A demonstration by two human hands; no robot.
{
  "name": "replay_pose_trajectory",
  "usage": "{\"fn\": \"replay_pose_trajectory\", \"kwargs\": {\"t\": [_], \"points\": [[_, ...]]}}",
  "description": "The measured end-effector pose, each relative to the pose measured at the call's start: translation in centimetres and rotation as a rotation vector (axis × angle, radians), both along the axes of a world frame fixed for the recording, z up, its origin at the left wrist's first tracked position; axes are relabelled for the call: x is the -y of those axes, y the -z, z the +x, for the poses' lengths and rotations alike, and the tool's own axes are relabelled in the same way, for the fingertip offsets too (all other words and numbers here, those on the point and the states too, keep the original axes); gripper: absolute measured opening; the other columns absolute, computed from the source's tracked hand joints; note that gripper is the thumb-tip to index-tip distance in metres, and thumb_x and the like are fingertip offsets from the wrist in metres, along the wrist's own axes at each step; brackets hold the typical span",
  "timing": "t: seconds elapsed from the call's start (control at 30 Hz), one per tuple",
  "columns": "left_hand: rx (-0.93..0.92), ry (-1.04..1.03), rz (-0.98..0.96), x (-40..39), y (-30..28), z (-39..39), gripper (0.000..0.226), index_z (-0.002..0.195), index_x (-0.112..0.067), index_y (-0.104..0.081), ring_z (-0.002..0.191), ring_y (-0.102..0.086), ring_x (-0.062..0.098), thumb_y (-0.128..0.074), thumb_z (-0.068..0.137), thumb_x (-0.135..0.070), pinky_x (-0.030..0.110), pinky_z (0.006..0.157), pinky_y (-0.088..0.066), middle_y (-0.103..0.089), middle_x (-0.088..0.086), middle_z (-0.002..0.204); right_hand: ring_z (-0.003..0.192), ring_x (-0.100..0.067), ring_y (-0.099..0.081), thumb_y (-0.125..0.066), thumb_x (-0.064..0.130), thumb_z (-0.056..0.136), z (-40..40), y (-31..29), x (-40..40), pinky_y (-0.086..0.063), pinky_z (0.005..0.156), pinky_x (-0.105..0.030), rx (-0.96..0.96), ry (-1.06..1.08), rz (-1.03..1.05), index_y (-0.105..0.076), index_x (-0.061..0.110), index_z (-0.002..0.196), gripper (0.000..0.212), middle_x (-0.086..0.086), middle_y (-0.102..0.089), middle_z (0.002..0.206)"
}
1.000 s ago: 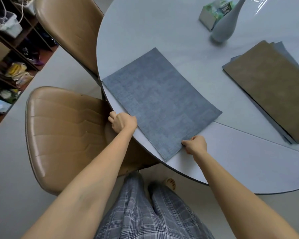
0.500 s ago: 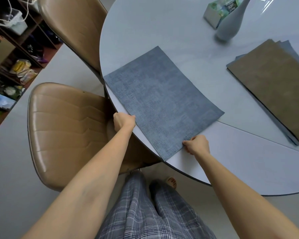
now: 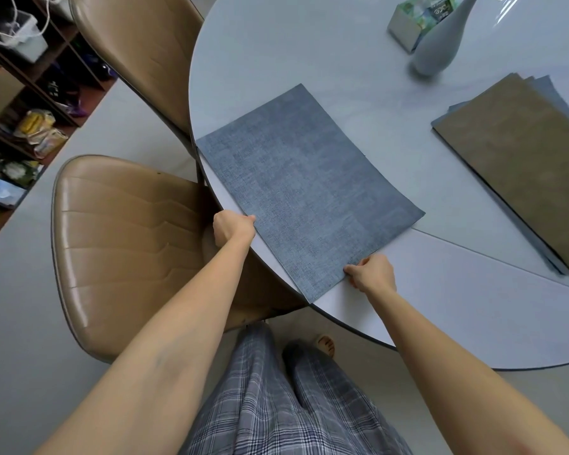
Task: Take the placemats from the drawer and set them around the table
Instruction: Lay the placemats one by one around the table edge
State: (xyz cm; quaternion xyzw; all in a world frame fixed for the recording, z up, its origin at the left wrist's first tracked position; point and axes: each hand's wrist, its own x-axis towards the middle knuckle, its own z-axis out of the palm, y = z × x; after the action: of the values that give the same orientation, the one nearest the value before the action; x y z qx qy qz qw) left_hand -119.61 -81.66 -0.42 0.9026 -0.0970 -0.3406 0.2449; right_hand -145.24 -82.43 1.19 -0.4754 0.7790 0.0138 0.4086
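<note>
A blue-grey woven placemat [image 3: 306,188] lies flat at the near left rim of the round white table [image 3: 309,44], its near corner reaching the table's edge. My left hand [image 3: 232,226] pinches its left long edge at the rim. My right hand [image 3: 372,274] pinches its near short edge. A stack of placemats [image 3: 519,169], brown one on top with blue-grey ones showing beneath, rests at the right side of the table.
Two tan leather chairs stand at the table: one [image 3: 119,251] beside my left arm, another [image 3: 138,50] further back. A pale grey vase [image 3: 437,44] and a tissue box [image 3: 414,21] sit at the far side. Cluttered shelves [image 3: 20,103] fill the left.
Both hands have kept hold of the blue-grey placemat's edges; the mat has shifted only slightly on the table. The view moved a little closer.
</note>
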Motion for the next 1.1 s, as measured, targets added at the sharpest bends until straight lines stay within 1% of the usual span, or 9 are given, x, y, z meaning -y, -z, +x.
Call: {"fn": "replay_pose_trajectory", "kwargs": {"t": [0.1,0.17,0.23,0.33,0.47,0.7,0.83,0.93,1.1], "points": [[0.019,0.008,0.03,0.3,-0.4,0.2,0.037,0.099,-0.007,-0.072,0.09,-0.067,0.027,-0.08,0.075,-0.034,0.034,0.07,-0.052,-0.068,0.007,0.107,0.078,-0.031,-0.067,-0.07,0.027,0.073,0.2,-0.1,0.4,-0.051,0.069,-0.033,-0.015,0.003,-0.005,-0.067,0.007,0.067,0.021,-0.013,-0.07,0.078],[0.035,0.019,0.062,0.5,-0.4,0.2,0.042,0.102,-0.008,-0.071,0.087,-0.067,0.028,-0.08,0.074,-0.037,0.039,0.075,-0.056,-0.066,0.006,0.109,0.077,-0.031,-0.067,-0.069,0.026,0.072,0.2,-0.1,0.6,-0.05,0.068,-0.032,-0.021,0.006,-0.001,-0.068,0.005,0.069,0.021,-0.013,-0.07,0.077],[0.05,0.03,0.075,0.6,-0.7,-0.1,0.045,0.105,-0.008,-0.07,0.088,-0.067,0.029,-0.08,0.074,-0.038,0.041,0.077,-0.056,-0.064,0.007,0.113,0.075,-0.031,-0.067,-0.068,0.025,0.073,0.1,-0.2,0.7,-0.05,0.066,-0.031,-0.032,0.003,0.004,-0.068,0.001,0.071,0.024,-0.014,-0.07,0.076],[0.052,0.044,0.082,0.8,-1.2,-0.4,0.05,0.113,-0.004,-0.065,0.095,-0.065,0.031,-0.079,0.077,-0.036,0.041,0.079,-0.055,-0.058,0.008,0.121,0.075,-0.031,-0.066,-0.068,0.026,0.073,-0.1,-0.2,0.8,-0.049,0.066,-0.031,-0.043,0.007,0.006,-0.068,0.001,0.072,0.025,-0.013,-0.071,0.077],[0.038,0.068,0.089,0.9,-1.6,-0.6,0.052,0.12,-0.002,-0.059,0.105,-0.061,0.032,-0.077,0.081,-0.032,0.039,0.08,-0.049,-0.05,0.01,0.13,0.08,-0.029,-0.065,-0.067,0.026,0.074,0.1,-0.3,0.6,-0.042,0.065,-0.027,-0.07,0.009,-0.003,-0.069,0.005,0.073,0.021,-0.011,-0.07,0.081],[0.047,0.099,0.103,0.7,-2.3,-0.7,0.054,0.123,-0.003,-0.059,0.106,-0.061,0.032,-0.075,0.082,-0.033,0.037,0.076,-0.046,-0.049,0.01,0.131,0.084,-0.03,-0.064,-0.068,0.027,0.076,0.1,-0.4,0.4,-0.041,0.067,-0.027,-0.092,0.0,-0.01,-0.068,0.007,0.075,0.02,-0.013,-0.071,0.086],[0.052,0.098,0.11,0.7,-2.4,-0.8,0.056,0.124,-0.002,-0.057,0.106,-0.061,0.032,-0.076,0.081,-0.033,0.04,0.081,-0.049,-0.049,0.011,0.131,0.083,-0.03,-0.064,-0.068,0.027,0.077,0.1,-0.3,0.4,-0.041,0.066,-0.028,-0.096,-0.006,-0.018,-0.067,0.007,0.075,0.02,-0.013,-0.07,0.086],[0.063,0.101,0.117,0.7,-2.5,-0.8,0.057,0.124,-0.003,-0.058,0.106,-0.061,0.032,-0.076,0.081,-0.034,0.04,0.08,-0.049,-0.049,0.011,0.131,0.083,-0.031,-0.063,-0.067,0.027,0.079,0.0,-0.1,0.3,-0.04,0.066,-0.028,-0.098,-0.008,-0.026,-0.066,0.008,0.073,0.02,-0.013,-0.069,0.085],[0.073,0.101,0.121,0.6,-2.6,-0.9,0.055,0.122,-0.003,-0.058,0.104,-0.062,0.032,-0.076,0.08,-0.035,0.039,0.078,-0.049,-0.05,0.01,0.129,0.076,-0.029,-0.057,-0.065,0.026,0.081,0.0,0.1,0.2,-0.039,0.064,-0.028,-0.114,-0.021,-0.045,-0.065,0.005,0.074,0.022,-0.011,-0.065,0.08]]}}
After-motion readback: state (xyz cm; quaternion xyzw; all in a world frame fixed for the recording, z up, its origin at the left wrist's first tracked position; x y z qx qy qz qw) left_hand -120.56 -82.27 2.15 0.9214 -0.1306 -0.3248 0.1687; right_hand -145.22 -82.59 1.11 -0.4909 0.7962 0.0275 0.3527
